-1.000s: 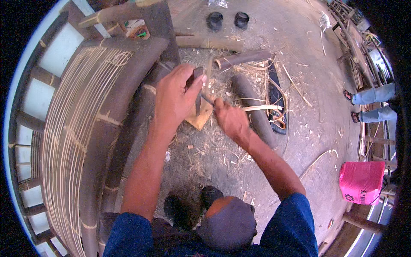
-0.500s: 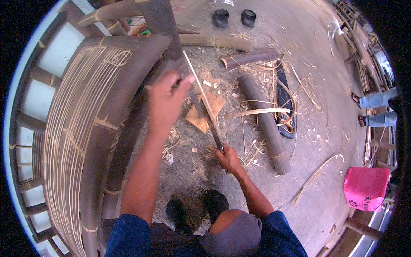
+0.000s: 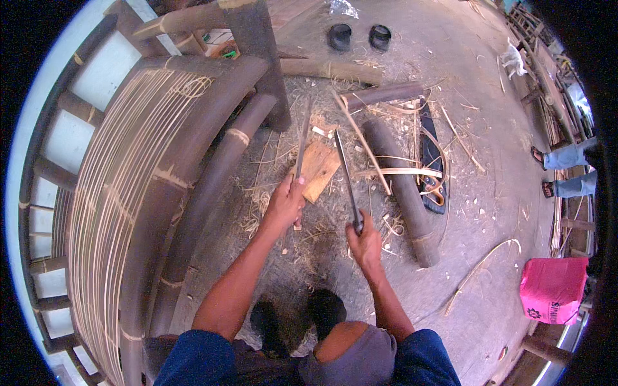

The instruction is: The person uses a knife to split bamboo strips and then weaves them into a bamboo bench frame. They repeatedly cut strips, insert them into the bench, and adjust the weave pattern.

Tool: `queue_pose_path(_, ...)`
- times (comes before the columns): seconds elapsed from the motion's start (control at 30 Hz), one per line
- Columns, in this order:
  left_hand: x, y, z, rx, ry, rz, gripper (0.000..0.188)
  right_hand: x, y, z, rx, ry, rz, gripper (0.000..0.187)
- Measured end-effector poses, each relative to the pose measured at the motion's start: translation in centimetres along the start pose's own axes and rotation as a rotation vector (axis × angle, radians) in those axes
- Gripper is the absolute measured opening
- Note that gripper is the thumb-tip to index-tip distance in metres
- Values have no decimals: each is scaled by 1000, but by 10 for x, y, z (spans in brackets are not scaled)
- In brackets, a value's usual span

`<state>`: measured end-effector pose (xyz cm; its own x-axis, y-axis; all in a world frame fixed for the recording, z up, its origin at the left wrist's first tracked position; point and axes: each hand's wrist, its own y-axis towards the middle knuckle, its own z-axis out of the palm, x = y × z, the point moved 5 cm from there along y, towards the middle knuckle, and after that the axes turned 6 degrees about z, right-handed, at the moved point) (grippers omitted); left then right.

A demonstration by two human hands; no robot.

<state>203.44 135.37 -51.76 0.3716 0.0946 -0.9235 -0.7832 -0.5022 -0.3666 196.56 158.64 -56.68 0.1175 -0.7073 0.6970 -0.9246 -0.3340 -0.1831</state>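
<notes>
My left hand [image 3: 285, 204] is closed round the lower end of a narrow bamboo strip [image 3: 302, 145], which points away from me. My right hand [image 3: 365, 246] grips the handle of a long dark knife [image 3: 346, 175], its blade slanting up and slightly left. Between strip and knife, a yellowish wooden block [image 3: 322, 168] lies on the floor. Right of the blade is a separate pale bamboo strip [image 3: 362, 143], its lower end over a dark bamboo tube [image 3: 400, 193]; I cannot tell whether it rests there or is in the air.
Beyond the tube are a handsaw [image 3: 432, 151] and a shorter bamboo piece [image 3: 384, 95]. Shavings litter the floor. A bamboo bench [image 3: 199, 193] stands along my left. Slippers [image 3: 339, 37] lie ahead; at right are a pink bag [image 3: 553, 289], a person's legs [image 3: 570, 168] and a white cat [image 3: 513, 60].
My left hand has come down toward me and now holds a strip upright beside the block. The knife has turned more upright and shifted right. A pale strip now shows apart from it.
</notes>
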Motion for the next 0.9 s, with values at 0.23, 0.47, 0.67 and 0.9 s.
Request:
queue_pose_path(0.23, 34, -39, 4, 57, 80, -52, 38, 52, 23, -24, -73, -260, -370, 27)
queue_pose_path(0.47, 16, -53, 7, -50, 397, 274, 35, 89, 13, 23, 219, -338, -497, 24)
queue_pose_path(0.67, 1, -95, 1, 60, 347, 72, 33, 47, 93, -27, 75, -484, -318, 23)
queue_pose_path(0.9, 6, -82, 5, -1, 73, -7, 30, 51, 95, -78, 70, -419, -344, 36)
